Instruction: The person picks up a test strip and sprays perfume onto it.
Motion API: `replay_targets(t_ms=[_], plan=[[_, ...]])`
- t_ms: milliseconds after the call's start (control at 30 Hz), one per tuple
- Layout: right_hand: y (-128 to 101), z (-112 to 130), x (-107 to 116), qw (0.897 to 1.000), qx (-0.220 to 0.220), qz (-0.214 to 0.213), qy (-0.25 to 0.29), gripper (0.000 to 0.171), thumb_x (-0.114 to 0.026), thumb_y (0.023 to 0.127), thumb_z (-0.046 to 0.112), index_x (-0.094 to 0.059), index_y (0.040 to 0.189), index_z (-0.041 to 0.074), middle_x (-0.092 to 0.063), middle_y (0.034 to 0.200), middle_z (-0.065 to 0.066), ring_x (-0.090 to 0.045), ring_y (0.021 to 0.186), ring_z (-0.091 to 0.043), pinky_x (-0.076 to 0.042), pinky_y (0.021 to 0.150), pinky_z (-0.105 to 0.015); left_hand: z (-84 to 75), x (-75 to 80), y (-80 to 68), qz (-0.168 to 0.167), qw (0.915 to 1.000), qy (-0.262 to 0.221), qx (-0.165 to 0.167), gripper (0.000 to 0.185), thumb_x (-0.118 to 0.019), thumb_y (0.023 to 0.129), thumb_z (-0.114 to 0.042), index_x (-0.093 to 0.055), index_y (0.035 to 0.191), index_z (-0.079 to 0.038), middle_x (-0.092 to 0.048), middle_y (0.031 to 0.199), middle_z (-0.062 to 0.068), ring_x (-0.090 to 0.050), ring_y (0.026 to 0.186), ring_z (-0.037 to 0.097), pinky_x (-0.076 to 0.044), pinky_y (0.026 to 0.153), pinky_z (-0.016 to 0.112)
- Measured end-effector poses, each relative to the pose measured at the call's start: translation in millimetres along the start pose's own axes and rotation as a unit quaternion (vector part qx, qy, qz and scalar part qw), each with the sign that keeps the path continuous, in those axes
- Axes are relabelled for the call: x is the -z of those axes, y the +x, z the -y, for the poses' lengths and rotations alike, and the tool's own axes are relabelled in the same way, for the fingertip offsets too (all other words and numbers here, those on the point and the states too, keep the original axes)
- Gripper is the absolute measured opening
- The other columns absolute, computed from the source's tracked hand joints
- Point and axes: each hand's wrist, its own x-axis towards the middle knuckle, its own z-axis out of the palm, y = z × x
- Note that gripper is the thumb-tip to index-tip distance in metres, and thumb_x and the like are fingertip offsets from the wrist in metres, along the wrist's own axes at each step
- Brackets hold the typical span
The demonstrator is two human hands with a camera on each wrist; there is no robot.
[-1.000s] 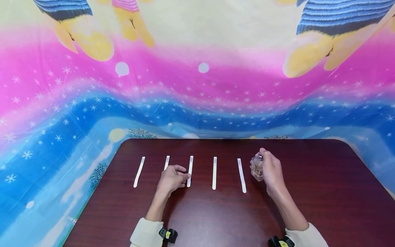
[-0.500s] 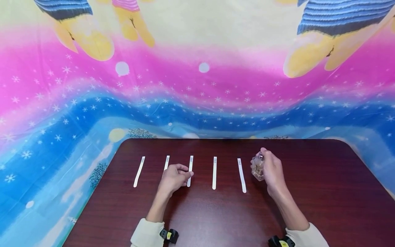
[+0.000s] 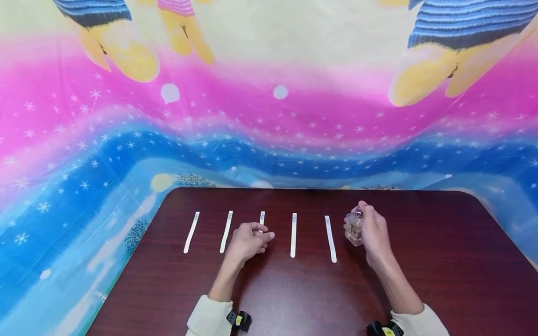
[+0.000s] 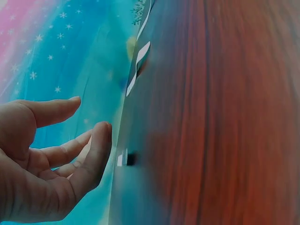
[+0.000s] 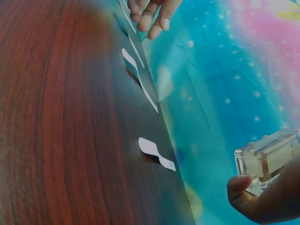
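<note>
Right hand (image 3: pixel 374 233): fingers curled round a small clear glass perfume bottle (image 3: pixel 353 228), held upright just above the tabletop, forefinger up on the metal spray top.
Bottle, as it will handle: hard, smooth glass, likely slippery and breakable if dropped; for its size it probably has some weight. The flat sides give the surest hold, where the grip already sits; the right wrist view shows the thumb against a lower corner of the bottle (image 5: pixel 267 161).
Bottle contents: a pale amber tint shows through the glass; how full it is I cannot tell.
Left hand (image 3: pixel 249 241): fingers bent with the tips drawn together over the middle white paper strip (image 3: pixel 262 217), of which only the far end shows. Whether the strip is pinched or only touched I cannot tell; in the left wrist view the fingers (image 4: pixel 91 154) look loosely curled with nothing plainly between them.
Strips, as they will handle: thin, light, floppy card, easily bent or blown aside; best lifted by an end edge.
Beside the right grip: a white strip (image 3: pixel 330 238) just to its left, then another (image 3: pixel 293 235).
Beyond the left grip: two more strips (image 3: pixel 226 232) (image 3: pixel 191 232) to its left.
Under all: a dark red-brown wooden tabletop (image 3: pixel 441 261).
Behind: a pink and blue starred cloth (image 3: pixel 269 140).
</note>
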Motion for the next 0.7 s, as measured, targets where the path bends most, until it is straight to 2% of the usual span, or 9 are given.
replay_targets(t_ms=[400,700], plan=[[3,-2,2,1.000,-0.002,-0.002,0.006,0.043,-0.037,0.115,0.046,-0.058,0.098,0.012,-0.071,0.078,0.005,-0.070,0.070,-0.010,-0.062,0.056,-0.032,-0.4,-12.7,-1.4,0.017,0.9997,0.015,0.000,0.024,-0.082,0.094,-0.014,-0.074,0.109,0.003,-0.081,0.093,0.018,-0.074,0.070,0.018,-0.067,0.066,0.031],[6,-2,8,1.000,0.002,0.004,0.009,0.044,-0.034,0.116,0.045,-0.056,0.101,0.011,-0.072,0.080,0.005,-0.072,0.072,-0.010,-0.065,0.061,-0.032,0.4,-17.6,0.9,0.029,0.9995,0.003,0.007,0.023,-0.082,0.094,-0.014,-0.074,0.107,0.002,-0.080,0.093,0.019,-0.074,0.070,0.020,-0.068,0.067,0.033]])
